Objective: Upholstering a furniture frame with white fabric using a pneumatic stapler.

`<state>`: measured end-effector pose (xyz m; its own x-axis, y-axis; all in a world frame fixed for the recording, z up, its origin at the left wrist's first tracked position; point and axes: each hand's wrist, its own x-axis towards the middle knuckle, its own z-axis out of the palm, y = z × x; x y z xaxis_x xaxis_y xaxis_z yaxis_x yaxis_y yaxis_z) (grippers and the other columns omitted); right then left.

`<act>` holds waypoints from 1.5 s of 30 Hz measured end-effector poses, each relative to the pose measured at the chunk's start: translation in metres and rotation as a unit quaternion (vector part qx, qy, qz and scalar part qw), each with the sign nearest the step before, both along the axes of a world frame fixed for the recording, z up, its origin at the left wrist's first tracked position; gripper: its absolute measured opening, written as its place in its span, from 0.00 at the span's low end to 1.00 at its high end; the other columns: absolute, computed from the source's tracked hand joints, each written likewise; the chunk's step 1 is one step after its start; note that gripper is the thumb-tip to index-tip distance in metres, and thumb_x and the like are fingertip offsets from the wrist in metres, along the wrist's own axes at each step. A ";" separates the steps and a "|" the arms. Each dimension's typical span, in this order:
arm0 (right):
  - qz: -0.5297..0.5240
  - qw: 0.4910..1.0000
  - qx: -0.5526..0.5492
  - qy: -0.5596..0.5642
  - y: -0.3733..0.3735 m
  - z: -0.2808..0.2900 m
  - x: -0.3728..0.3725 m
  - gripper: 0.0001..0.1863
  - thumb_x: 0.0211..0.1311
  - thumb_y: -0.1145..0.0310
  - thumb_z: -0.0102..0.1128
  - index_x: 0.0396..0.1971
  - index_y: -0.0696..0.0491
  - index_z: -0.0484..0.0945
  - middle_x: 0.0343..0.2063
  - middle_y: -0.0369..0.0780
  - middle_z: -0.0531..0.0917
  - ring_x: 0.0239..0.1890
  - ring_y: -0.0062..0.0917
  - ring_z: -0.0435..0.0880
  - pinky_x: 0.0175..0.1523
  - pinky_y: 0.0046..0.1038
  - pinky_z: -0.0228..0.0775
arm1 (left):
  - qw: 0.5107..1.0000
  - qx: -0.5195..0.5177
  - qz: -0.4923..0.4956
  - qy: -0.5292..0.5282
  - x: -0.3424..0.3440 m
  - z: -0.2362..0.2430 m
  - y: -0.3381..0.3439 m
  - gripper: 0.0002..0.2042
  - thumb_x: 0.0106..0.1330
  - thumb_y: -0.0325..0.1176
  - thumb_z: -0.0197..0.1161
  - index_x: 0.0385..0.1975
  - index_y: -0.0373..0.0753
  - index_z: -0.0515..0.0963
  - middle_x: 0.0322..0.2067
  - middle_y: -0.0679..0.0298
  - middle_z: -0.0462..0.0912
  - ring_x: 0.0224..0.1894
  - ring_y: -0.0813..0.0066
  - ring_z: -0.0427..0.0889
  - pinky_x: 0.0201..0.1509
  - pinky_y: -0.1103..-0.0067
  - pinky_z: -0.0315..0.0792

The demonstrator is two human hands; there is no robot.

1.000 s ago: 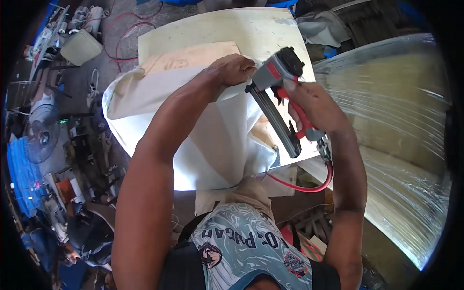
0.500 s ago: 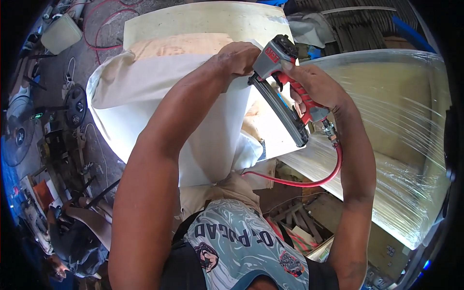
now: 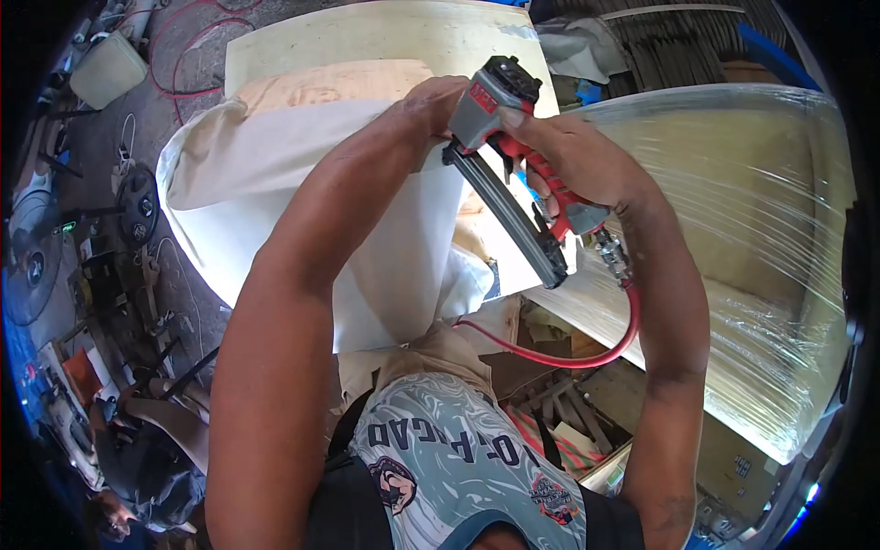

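My right hand [image 3: 579, 158] is wrapped round the red grip of a grey and red air staple gun [image 3: 507, 188]. A red air hose [image 3: 587, 360] hangs in a loop from the fitting at its handle. The gun's nose end is close by my left hand [image 3: 434, 99], which rests at the edge of a beige fabric cover [image 3: 307, 151]. The gun hides the fingers of that hand. The fabric is draped over a pale padded piece, and bare wood [image 3: 339, 81] shows along its far edge.
A plywood panel [image 3: 385, 32] lies behind the fabric. At the right stands a large piece wrapped in clear film [image 3: 724, 183]. On the left are fans [image 3: 139, 203], a pale jerrycan [image 3: 108, 71] and another person [image 3: 151, 458] low down. Wood scraps [image 3: 573, 412] lie below the hose.
The staple gun and my right hand have moved left, nearer my left hand. My left hand has shifted slightly left too. The whole view has slid a little.
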<state>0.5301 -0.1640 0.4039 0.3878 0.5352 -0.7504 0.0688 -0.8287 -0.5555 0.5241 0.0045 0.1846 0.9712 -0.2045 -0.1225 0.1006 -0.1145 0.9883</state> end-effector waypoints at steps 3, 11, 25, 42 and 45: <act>-0.008 0.999 0.037 -0.017 -0.009 0.000 -0.004 0.35 0.66 0.36 0.44 0.24 0.58 0.75 0.12 0.34 0.73 0.13 0.20 0.74 0.21 0.25 0.68 | 0.979 0.156 -0.031 -0.129 0.002 -0.001 0.000 0.13 0.58 0.40 0.66 0.39 0.42 0.82 0.34 0.59 0.85 0.34 0.67 0.83 0.37 0.73 0.76; -0.248 0.967 0.036 -0.055 -0.161 -0.039 -0.069 0.31 0.67 0.41 0.48 0.25 0.58 0.76 0.11 0.37 0.75 0.13 0.22 0.76 0.19 0.27 0.66 | 0.935 0.326 0.134 -0.041 -0.020 0.072 0.041 0.33 0.61 0.66 0.52 0.42 0.36 0.81 0.40 0.48 0.82 0.46 0.53 0.81 0.54 0.64 0.70; -0.202 0.978 -0.041 0.035 -0.330 -0.246 -0.203 0.26 0.62 0.47 0.59 0.24 0.59 0.76 0.15 0.37 0.76 0.17 0.23 0.78 0.24 0.31 0.69 | 0.898 0.406 0.161 -0.043 -0.115 0.064 0.032 0.12 0.66 0.36 0.57 0.35 0.31 0.76 0.33 0.45 0.82 0.39 0.48 0.81 0.44 0.64 0.73; -0.228 0.962 0.105 -0.104 -0.213 -0.057 -0.195 0.14 0.65 0.62 0.56 0.41 0.58 0.74 0.18 0.36 0.76 0.20 0.18 0.74 0.26 0.24 0.65 | 0.844 0.519 0.129 -0.045 -0.137 0.087 0.042 0.19 0.69 0.47 0.49 0.32 0.38 0.80 0.33 0.52 0.84 0.41 0.51 0.81 0.46 0.62 0.73; -0.212 0.957 0.044 -0.191 -0.171 -0.025 -0.202 0.15 0.66 0.61 0.54 0.41 0.59 0.75 0.17 0.38 0.76 0.20 0.21 0.74 0.27 0.26 0.65 | 0.842 0.523 0.103 -0.085 -0.136 0.085 0.052 0.19 0.68 0.48 0.49 0.34 0.40 0.82 0.35 0.53 0.84 0.41 0.53 0.82 0.47 0.62 0.74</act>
